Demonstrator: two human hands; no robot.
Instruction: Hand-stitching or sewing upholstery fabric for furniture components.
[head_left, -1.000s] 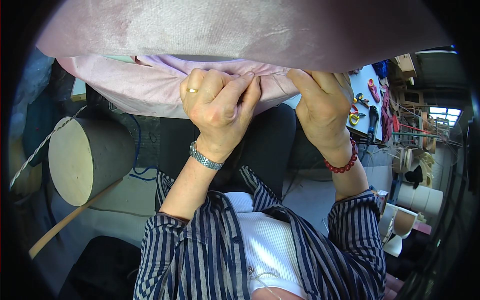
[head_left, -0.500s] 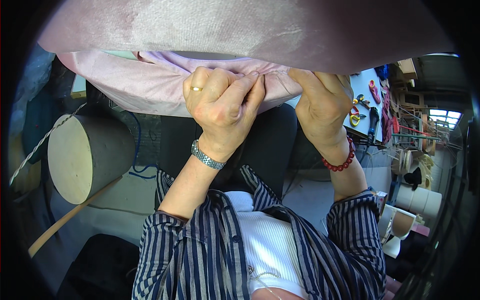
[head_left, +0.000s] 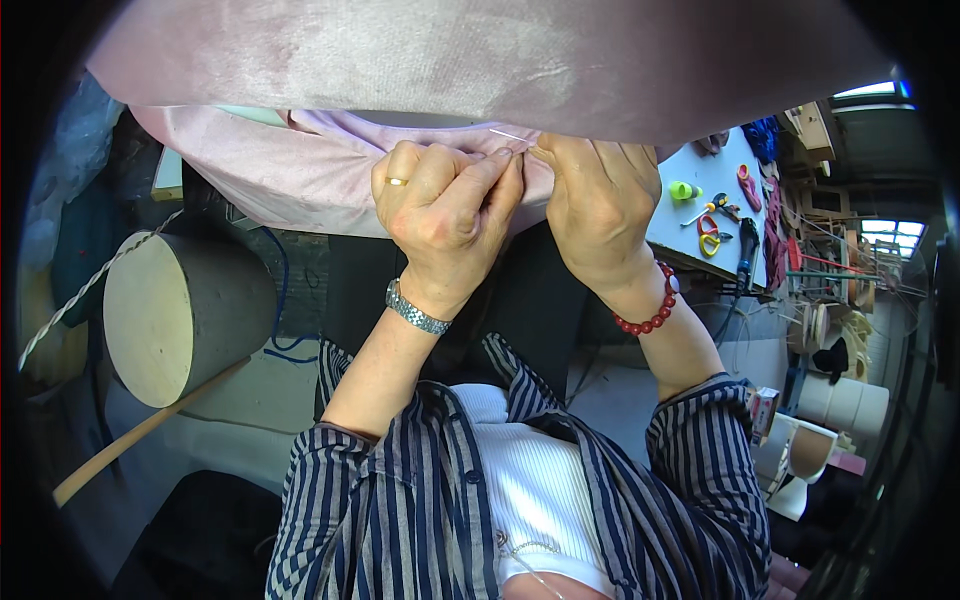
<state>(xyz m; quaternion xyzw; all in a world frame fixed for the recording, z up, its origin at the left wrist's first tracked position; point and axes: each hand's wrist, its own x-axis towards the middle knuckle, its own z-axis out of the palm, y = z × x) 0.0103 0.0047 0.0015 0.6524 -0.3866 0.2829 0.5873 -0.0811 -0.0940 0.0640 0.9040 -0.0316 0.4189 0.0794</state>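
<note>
Pale pink velvety fabric [head_left: 240,165] runs in a folded, gathered edge across the far side of my lap. My left hand [head_left: 445,205] is closed on that edge, pinching it between thumb and bent forefinger. Close beside it, my right hand [head_left: 600,195] is closed at the fingertips around a thin, light sewing needle [head_left: 508,134], whose shaft points left over the fabric. The fingers and the needle's other end are partly hidden. A larger padded piece in the same pink velvet [head_left: 480,60] overhangs both hands and covers the top of the view.
On the right, a white table [head_left: 690,235] carries scissors with red and yellow handles [head_left: 709,238], a green-capped container [head_left: 683,190] and a dark-handled tool [head_left: 747,250]. A grey drum with a pale end [head_left: 150,320] lies on the left, near a twisted cord [head_left: 95,272].
My right hand has moved left, close to my left hand, and the needle now shows between them. My left hand keeps its pinch on the fabric. More of the table is visible.
</note>
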